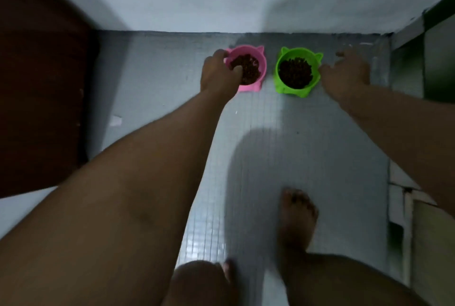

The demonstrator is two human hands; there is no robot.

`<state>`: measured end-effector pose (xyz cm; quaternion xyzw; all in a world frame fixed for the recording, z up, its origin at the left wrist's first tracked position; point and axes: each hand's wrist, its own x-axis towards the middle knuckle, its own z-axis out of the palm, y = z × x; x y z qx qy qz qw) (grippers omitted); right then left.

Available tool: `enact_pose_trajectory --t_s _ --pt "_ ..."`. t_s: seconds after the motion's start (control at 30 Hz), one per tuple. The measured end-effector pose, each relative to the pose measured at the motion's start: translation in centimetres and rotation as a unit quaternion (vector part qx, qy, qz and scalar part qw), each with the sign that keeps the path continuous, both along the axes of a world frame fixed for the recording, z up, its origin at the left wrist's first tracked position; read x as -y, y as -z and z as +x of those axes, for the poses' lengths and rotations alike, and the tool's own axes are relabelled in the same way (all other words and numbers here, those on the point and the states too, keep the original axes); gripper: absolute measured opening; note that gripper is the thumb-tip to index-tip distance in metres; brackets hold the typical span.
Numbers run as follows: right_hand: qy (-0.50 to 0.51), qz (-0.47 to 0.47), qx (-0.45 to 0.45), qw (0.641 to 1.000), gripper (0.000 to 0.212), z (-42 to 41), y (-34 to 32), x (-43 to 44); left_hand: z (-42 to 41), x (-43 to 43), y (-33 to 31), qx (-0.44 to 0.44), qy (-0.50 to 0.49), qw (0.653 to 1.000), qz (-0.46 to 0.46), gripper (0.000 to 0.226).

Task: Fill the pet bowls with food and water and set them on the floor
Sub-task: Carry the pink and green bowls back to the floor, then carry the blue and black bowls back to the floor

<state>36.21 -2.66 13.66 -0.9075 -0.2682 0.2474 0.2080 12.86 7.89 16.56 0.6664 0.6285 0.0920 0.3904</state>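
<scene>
On floor (270, 145), kibble-filled pink bowl (262, 69) clamped by left hand (219, 76), green bowl (293, 91) beside spread right hand (344, 79)

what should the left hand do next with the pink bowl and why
Probably let go: the left hand grips the pink bowl by its rim, though it seems to rest on the floor beside the green bowl, both holding kibble; the right hand is open.
</scene>
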Motion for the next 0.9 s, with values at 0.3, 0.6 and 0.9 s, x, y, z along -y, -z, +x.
enact_pose_trajectory --t_s 0.3,0.6,0.9 --pt "-0.076 0.108 -0.001 0.991 0.05 -7.9 -28.1 6.1 -5.2 7.6 -26.4 0.027 0.093 0.995 0.013 0.051" --pt "-0.053 0.147 -0.024 0.987 0.052 -14.8 -48.8 13.9 -10.1 13.8 -45.7 0.064 0.109 0.99 0.06 0.047" --pt "-0.055 0.185 0.01 0.981 0.059 -23.2 -58.7 29.9 -17.5 29.5 -56.5 0.082 0.16 0.978 0.106 0.047"
